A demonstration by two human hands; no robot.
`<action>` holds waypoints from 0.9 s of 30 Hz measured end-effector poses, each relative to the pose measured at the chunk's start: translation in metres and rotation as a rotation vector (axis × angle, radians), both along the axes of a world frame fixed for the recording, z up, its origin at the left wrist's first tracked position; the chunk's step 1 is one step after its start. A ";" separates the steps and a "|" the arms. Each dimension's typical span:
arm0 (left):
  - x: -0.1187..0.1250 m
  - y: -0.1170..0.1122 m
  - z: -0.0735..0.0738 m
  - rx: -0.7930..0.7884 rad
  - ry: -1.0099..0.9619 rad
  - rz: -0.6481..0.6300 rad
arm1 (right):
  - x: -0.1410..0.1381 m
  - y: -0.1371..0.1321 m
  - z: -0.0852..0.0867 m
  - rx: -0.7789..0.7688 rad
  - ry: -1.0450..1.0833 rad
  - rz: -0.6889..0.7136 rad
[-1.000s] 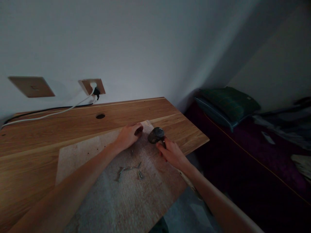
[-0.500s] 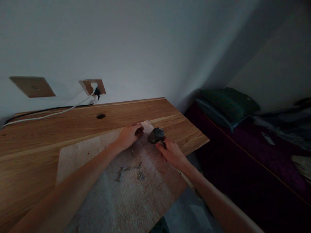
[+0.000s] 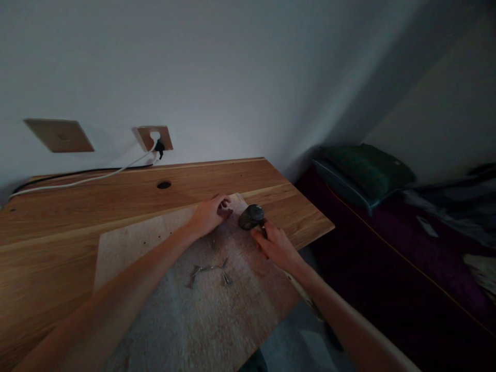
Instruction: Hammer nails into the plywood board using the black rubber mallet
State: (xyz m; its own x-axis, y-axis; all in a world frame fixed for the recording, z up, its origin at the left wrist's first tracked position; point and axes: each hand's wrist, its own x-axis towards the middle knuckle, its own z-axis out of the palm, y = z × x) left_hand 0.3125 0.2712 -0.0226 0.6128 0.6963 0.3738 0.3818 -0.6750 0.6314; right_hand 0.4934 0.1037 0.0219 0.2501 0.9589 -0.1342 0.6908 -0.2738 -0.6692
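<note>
My left hand [image 3: 209, 215] rests near the far corner of a pale worn board [image 3: 194, 305] that lies on the wooden desk [image 3: 77, 212]. Its fingers are curled and pinched together; whatever they hold is too small to make out. My right hand [image 3: 276, 247] is closed round the handle of a hammer just below its dark head [image 3: 251, 216], and the wooden handle [image 3: 304, 294] trails back under my forearm. The head hovers a little right of the left fingertips. Several loose nails [image 3: 209, 271] lie on the board between my arms.
A round cable hole [image 3: 164, 185] sits in the desk toward the wall. White and black cables [image 3: 89, 177] run to a wall socket [image 3: 153, 137]. A second wall plate [image 3: 60, 135] is further left. Beside the desk on the right is a bed with dark cushions [image 3: 360, 170].
The left fingers have loosened slightly at the board's corner and the hammer head has shifted a touch. The view has drifted slightly.
</note>
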 end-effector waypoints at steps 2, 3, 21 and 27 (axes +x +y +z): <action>0.000 0.000 0.000 0.015 0.015 0.021 | 0.000 0.000 0.001 -0.003 -0.007 -0.004; 0.000 0.000 0.001 0.017 0.027 0.026 | -0.001 0.000 0.002 -0.005 -0.009 -0.005; 0.000 0.000 0.007 -0.029 0.099 -0.001 | -0.002 -0.001 0.004 -0.003 -0.006 0.000; 0.000 -0.002 0.009 -0.050 0.113 0.002 | -0.003 -0.002 0.005 -0.038 0.043 0.014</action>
State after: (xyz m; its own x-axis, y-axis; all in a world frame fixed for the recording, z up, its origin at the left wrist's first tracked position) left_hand 0.3121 0.2697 -0.0133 0.6480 0.7134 0.2667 0.4536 -0.6428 0.6172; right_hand 0.4900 0.1014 0.0274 0.2296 0.9564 -0.1806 0.6656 -0.2897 -0.6878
